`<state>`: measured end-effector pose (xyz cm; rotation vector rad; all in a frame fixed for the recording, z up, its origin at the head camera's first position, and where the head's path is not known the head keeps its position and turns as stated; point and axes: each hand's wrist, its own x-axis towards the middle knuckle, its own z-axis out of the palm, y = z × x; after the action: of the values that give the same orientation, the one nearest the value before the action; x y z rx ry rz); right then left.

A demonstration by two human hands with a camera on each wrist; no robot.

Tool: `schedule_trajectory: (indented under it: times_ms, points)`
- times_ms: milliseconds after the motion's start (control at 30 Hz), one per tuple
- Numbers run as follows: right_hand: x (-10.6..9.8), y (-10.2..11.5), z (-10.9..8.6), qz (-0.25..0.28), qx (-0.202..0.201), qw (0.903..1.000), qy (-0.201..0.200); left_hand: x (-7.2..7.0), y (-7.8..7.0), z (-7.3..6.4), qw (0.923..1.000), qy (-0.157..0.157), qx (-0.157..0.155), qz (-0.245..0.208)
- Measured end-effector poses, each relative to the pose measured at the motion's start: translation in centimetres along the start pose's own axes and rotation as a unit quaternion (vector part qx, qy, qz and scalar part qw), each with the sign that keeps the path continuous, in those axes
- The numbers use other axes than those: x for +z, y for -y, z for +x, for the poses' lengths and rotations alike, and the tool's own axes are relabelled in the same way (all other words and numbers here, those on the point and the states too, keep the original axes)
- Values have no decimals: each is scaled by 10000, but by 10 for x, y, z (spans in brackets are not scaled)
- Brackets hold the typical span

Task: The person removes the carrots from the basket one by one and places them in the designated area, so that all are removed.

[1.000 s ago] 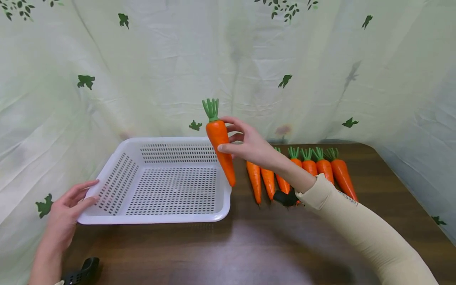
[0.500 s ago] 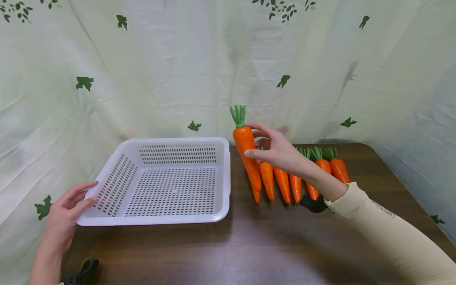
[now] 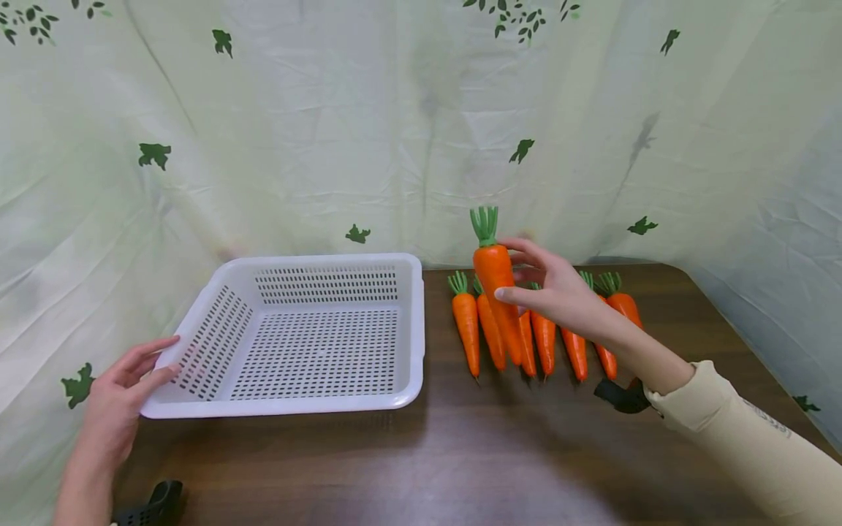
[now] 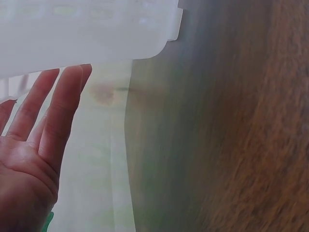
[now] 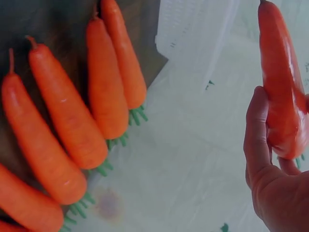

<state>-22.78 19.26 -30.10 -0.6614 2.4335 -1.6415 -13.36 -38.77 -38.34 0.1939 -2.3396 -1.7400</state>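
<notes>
My right hand [image 3: 555, 285] holds a carrot [image 3: 496, 285] upright between thumb and fingers, its green top up and its tip angled down to the right. In the right wrist view the same carrot [image 5: 281, 77] stands apart from a row of other carrots [image 5: 67, 106]. Those lie side by side on the table, and the held carrot [image 3: 506, 321] overlaps part of the row in the head view. At the left, my left hand [image 3: 121, 391] grips the end of a white perforated plastic basket [image 3: 289, 409]. Seen from the left wrist, the fingers [image 4: 63, 111] reach up to its underside.
The dark wooden table [image 3: 421, 475] runs under everything, its right edge slanting toward the lower right. A pale curtain [image 3: 296, 131] with leaf prints hangs right behind it. Black wrist straps [image 3: 151, 508] show near both forearms.
My right hand has carried the carrot from over the basket's right end rightward and slightly down to above the carrot row. My left hand and the basket have stayed put.
</notes>
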Motion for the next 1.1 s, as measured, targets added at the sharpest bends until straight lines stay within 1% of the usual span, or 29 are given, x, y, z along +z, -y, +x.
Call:
schedule_trajectory:
  times_ms: [133,300,533,600,700,833,900,1100]
  points:
    - [-8,-6,-10,-163,116,9998,-88,0,0,0,9999,83,-55,-40]
    - [-17,-14,-23,-239,238,9992,-206,-2,0,1,9999,79,-80,5]
    - [-33,-22,-40,-506,502,9966,-411,-1,1,1,9990,196,-129,-379]
    - [-38,-25,-45,-576,592,9956,-448,0,1,1,9991,179,-149,-342]
    - [-46,-30,-53,-727,707,9936,-489,0,2,1,9988,205,-155,-405]
    - [-56,-36,-63,-981,719,9909,-574,-1,4,1,9972,282,-148,-677]
    - [-60,-39,-68,-1077,702,9898,-620,-1,4,1,9968,288,-146,-738]
    - [-74,-51,-78,-1271,769,9863,-717,0,4,1,9968,242,-165,-740]
